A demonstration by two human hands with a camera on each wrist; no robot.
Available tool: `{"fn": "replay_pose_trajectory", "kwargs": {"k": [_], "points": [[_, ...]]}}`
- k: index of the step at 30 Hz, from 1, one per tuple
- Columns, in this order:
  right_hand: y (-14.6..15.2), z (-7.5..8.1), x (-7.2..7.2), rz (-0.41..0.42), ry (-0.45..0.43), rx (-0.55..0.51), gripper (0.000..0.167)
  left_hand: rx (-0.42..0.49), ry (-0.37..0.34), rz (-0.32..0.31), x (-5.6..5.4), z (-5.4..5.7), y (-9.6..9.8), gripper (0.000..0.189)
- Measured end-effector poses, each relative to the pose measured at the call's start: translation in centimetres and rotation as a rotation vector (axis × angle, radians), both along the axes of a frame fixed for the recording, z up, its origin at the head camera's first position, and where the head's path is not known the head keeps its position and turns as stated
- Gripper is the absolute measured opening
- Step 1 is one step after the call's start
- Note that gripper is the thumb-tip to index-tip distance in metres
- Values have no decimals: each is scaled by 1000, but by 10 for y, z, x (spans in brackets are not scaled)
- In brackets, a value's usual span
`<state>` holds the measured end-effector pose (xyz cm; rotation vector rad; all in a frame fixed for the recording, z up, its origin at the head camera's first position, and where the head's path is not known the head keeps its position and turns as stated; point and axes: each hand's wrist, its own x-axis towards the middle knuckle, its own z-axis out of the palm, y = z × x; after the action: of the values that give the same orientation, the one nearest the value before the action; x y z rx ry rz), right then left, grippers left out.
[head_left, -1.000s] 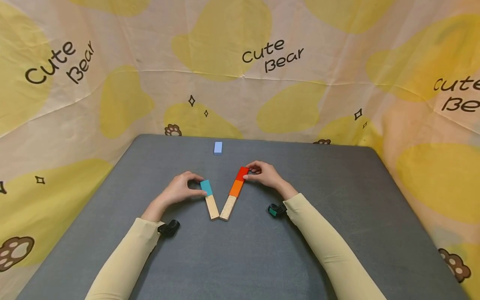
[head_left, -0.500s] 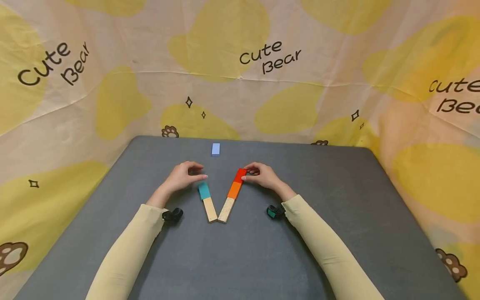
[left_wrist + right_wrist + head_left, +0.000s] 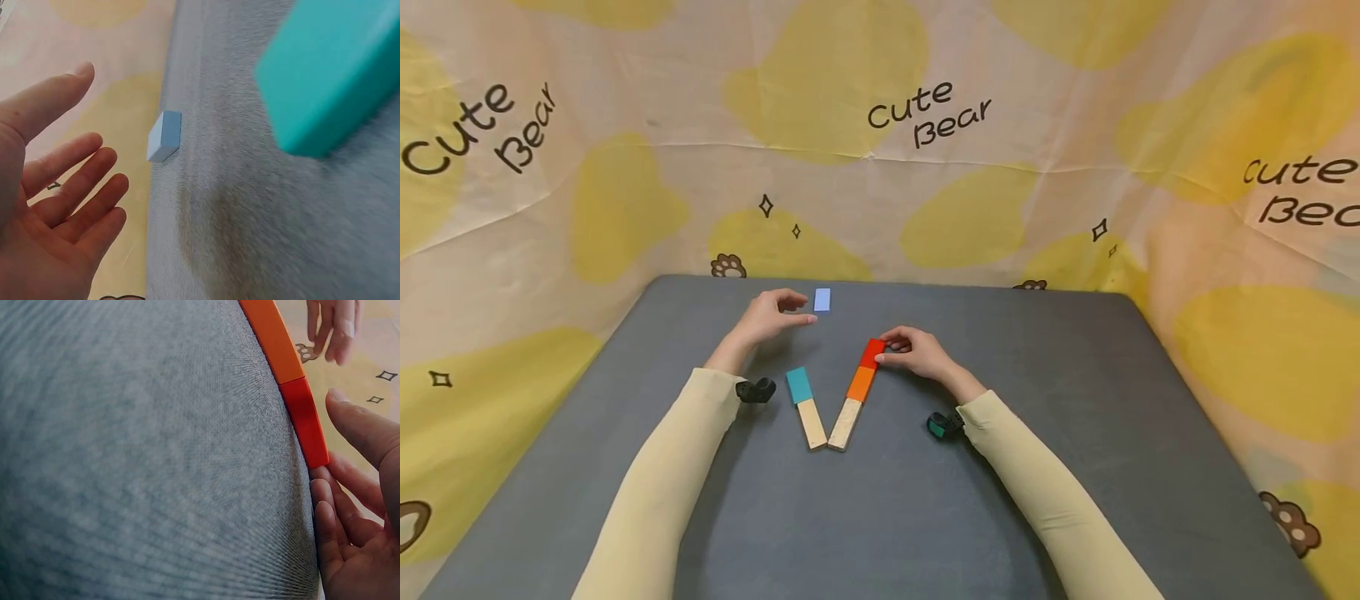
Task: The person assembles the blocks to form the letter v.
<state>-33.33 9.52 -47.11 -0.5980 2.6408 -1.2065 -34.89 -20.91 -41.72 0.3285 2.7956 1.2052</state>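
My left hand (image 3: 767,317) is raised over the table near its far edge, its thumb and fingers spread apart and nothing between them. Just beyond its fingertips lies a light blue block (image 3: 822,300). My right hand (image 3: 920,352) is at the red block (image 3: 872,352); a fingertip meets the block's far end, while the thumb stands a little off its side in the right wrist view. An orange block (image 3: 861,384) and a plain wooden block (image 3: 846,424) continue that row. A teal block (image 3: 799,386) and another wooden block (image 3: 812,425) form the other arm of a V.
The grey table (image 3: 880,517) runs back to a yellow patterned cloth (image 3: 970,217) hanging behind it. Each wrist wears a small black camera, the left one (image 3: 756,391) beside the teal block and the right one (image 3: 944,425) above the table.
My left hand has let go of the teal block and moved away from me towards the light blue block. My right hand has stayed at the red block.
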Motion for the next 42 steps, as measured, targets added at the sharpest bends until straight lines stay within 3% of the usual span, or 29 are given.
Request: {"fn": "replay_pose_trajectory", "kwargs": {"k": [9,17,30,37,42], "points": [[-3,0,1,2,6,0,46,77,-43,31,-29,-4,3,59],[-5,-3,1,0,12,-14,44,117,-70,41,-46,-8,3,61],[-4,-4,4,5,10,-10,44,58,-163,40,-59,-24,6,66],[-1,-3,1,-3,5,-18,43,21,-164,4,-67,-24,12,69],[0,-4,-1,-11,-2,-18,43,17,-171,13,-67,-23,15,67]]}}
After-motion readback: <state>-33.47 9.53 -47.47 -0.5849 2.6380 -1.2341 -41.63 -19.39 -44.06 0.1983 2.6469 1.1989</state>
